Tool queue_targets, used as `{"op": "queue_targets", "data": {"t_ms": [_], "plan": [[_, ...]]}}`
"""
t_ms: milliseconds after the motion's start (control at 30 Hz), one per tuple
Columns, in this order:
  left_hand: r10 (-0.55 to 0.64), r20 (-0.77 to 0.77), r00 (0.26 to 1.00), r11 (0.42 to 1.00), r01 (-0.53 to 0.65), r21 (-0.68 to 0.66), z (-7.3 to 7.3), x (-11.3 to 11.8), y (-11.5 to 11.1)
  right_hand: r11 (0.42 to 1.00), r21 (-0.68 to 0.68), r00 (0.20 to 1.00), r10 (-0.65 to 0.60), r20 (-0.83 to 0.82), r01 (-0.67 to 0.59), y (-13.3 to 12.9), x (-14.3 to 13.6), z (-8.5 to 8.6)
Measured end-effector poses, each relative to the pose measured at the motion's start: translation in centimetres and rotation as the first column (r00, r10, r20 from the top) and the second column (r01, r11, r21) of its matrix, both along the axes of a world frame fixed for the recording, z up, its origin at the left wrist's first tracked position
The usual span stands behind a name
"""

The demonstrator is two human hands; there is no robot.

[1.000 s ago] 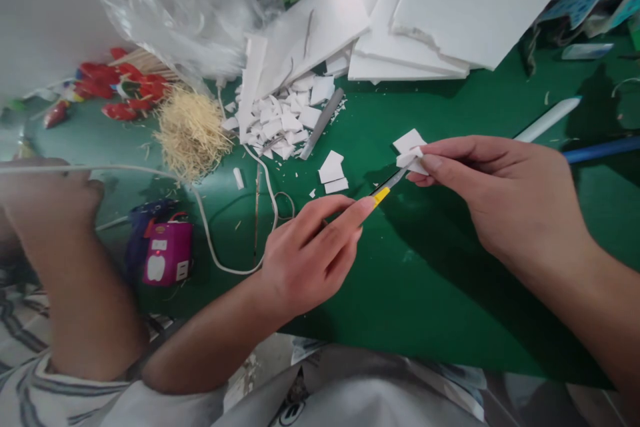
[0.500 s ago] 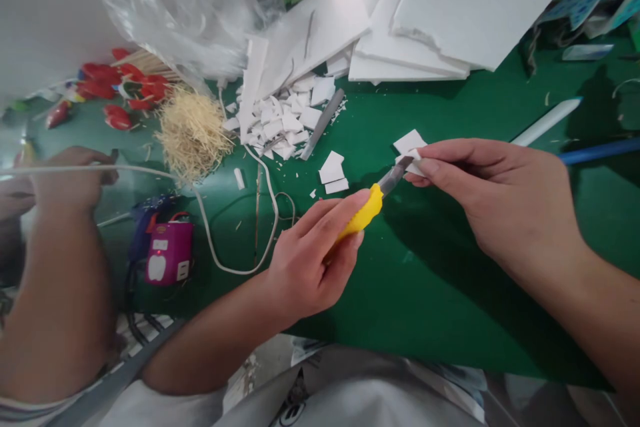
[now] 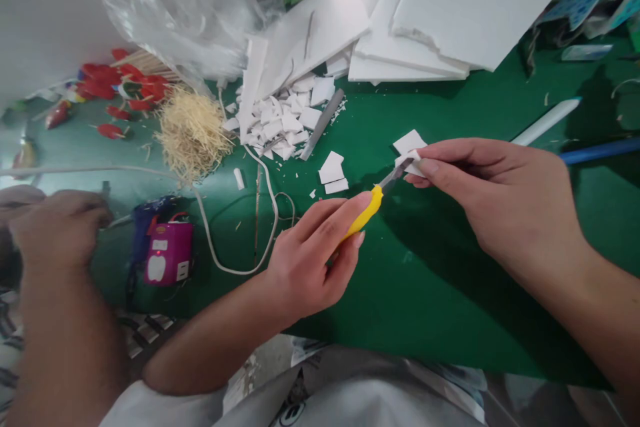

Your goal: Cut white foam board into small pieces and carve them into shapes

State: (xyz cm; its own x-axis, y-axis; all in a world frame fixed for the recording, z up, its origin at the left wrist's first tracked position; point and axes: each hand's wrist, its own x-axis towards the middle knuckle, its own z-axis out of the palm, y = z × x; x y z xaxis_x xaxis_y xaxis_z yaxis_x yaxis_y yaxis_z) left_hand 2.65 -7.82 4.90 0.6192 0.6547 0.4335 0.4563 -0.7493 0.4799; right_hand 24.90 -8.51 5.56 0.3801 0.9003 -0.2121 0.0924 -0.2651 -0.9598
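Note:
My left hand [image 3: 313,260] is closed round the yellow handle of a utility knife [image 3: 364,215]. Its blade points up and right and meets a small white foam piece [image 3: 411,161], which my right hand [image 3: 505,193] pinches between thumb and fingers. Another white square [image 3: 409,141] lies just behind that piece, partly covered by it. To the left, two small white cut pieces [image 3: 333,170] rest on the green table [image 3: 400,293]. Beyond them is a heap of white scraps [image 3: 285,121] with a grey strip [image 3: 323,124] at its right side.
Large white foam sheets [image 3: 465,7] stand at the back beside a clear plastic bag [image 3: 185,20]. Straw-like shreds [image 3: 193,130], a white cable [image 3: 210,250] and a magenta box [image 3: 170,252] are at the left. Another person's hand [image 3: 60,227] is far left; blue and white sticks lie right.
The knife blade has turned slightly against the foam piece, while my right hand stays nearly still. The other person's hand and arm have moved down and left, and a red piece now lies lower at left.

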Motion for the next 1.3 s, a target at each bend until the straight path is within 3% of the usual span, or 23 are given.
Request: {"op": "queue_targets", "data": {"t_ms": [200, 300, 467, 700, 1067, 1300], "plan": [[0.006, -0.041, 0.999, 0.996, -0.002, 0.092, 0.4, -0.2, -0.3, 0.999, 0.015, 0.999, -0.03, -0.027, 0.03, 0.1, 0.2, -0.3], [0.01, -0.026, 1.0, 0.994, -0.007, 0.111, 0.6, -0.4, -0.3, 0.996, 0.051, 0.989, -0.06, -0.138, 0.067, 0.2, 0.4, -0.6], [0.065, 0.012, 0.998, 0.994, -0.066, 0.093, 0.5, -0.4, 0.0, 0.998, 0.03, 0.924, -0.037, -0.381, 0.052, 0.7, 0.5, -0.6], [0.025, 0.034, 0.999, 0.999, -0.027, 0.031, 0.3, -0.4, -0.2, 1.0, 0.005, 0.862, 0.017, -0.506, -0.017, 0.9, 0.4, -0.1], [0.028, 0.057, 0.998, 1.0, -0.028, -0.001, 0.4, -0.2, 0.1, 0.978, -0.165, 0.747, -0.015, -0.664, -0.127, 1.4, 1.0, 0.1], [-0.01, 0.042, 0.999, 1.0, 0.011, -0.012, 0.1, -0.2, 0.0, 0.965, -0.243, 0.705, -0.107, -0.702, -0.096, 1.5, 0.6, 0.6]]}}
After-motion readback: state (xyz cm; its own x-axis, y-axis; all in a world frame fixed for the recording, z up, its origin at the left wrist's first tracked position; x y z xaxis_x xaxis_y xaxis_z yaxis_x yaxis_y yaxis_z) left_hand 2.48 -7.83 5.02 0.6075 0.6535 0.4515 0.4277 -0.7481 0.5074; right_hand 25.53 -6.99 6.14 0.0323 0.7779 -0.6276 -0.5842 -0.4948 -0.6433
